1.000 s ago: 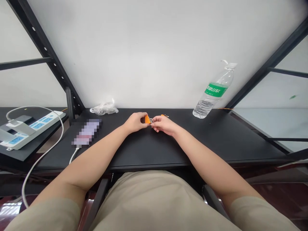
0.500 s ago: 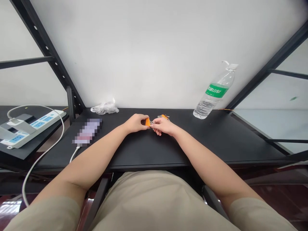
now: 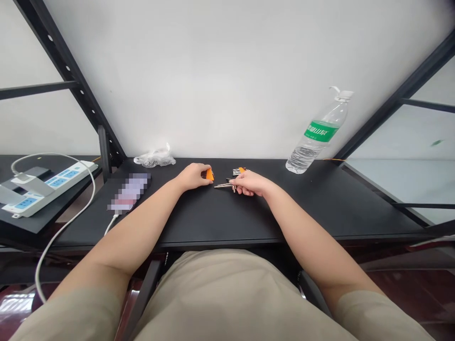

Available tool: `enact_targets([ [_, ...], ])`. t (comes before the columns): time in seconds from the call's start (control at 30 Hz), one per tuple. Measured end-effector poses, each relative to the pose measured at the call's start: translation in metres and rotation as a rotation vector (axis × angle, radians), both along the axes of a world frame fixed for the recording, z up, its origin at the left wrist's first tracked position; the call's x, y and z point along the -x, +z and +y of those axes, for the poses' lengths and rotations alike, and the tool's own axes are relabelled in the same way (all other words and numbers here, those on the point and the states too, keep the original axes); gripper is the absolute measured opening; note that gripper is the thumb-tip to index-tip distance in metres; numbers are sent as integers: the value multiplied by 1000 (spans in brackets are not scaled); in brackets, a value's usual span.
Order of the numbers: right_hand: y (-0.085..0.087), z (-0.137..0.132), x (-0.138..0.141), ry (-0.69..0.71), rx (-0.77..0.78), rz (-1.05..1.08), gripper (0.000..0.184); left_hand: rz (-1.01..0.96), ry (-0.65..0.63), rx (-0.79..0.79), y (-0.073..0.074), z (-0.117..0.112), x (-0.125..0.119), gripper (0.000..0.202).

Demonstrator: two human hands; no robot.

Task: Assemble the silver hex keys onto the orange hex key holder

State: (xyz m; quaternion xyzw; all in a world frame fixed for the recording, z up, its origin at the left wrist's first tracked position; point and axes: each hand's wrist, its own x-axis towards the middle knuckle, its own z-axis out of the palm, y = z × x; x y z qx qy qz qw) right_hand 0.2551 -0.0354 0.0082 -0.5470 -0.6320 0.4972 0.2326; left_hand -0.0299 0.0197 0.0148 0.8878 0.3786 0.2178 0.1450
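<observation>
My left hand [image 3: 194, 177] is closed on a small orange hex key holder [image 3: 209, 174], gripped between thumb and fingers at the middle of the black table. To its right, my right hand [image 3: 251, 182] pinches slim metal hex keys [image 3: 223, 185]. One long shaft points left toward the holder, and a gap separates them. Shorter metal ends show below the right fingertips; how many keys are held I cannot tell. Just behind the right hand lies a second orange holder [image 3: 242, 170] with several metal keys in it, partly hidden by that hand.
A water bottle [image 3: 318, 135] with a green label stands at the back right. Crumpled clear plastic [image 3: 155, 157] lies by the wall. On the left are a blurred-out phone [image 3: 129, 192] with a white cable [image 3: 93, 189] and a power strip [image 3: 53, 184].
My hands have moved apart. The right hand has drawn the hex keys away from the orange holder, and the left hand has shifted slightly left with the holder.
</observation>
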Motion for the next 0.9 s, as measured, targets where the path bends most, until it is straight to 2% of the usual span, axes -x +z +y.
enact_targets([
  [0.1,0,0,0,-7,-54,-114,40,-7,-19,2,-3,-1,-4,25],
  [0.33,-4,4,-6,-69,-152,-246,25,-24,-11,20,-3,-4,-6,24],
  [0.57,-11,14,-10,-157,-372,-488,13,-35,-24,21,-2,-6,-7,19],
  [0.9,-10,14,-6,-14,-532,-726,7,-29,-31,27,0,-7,-7,22],
])
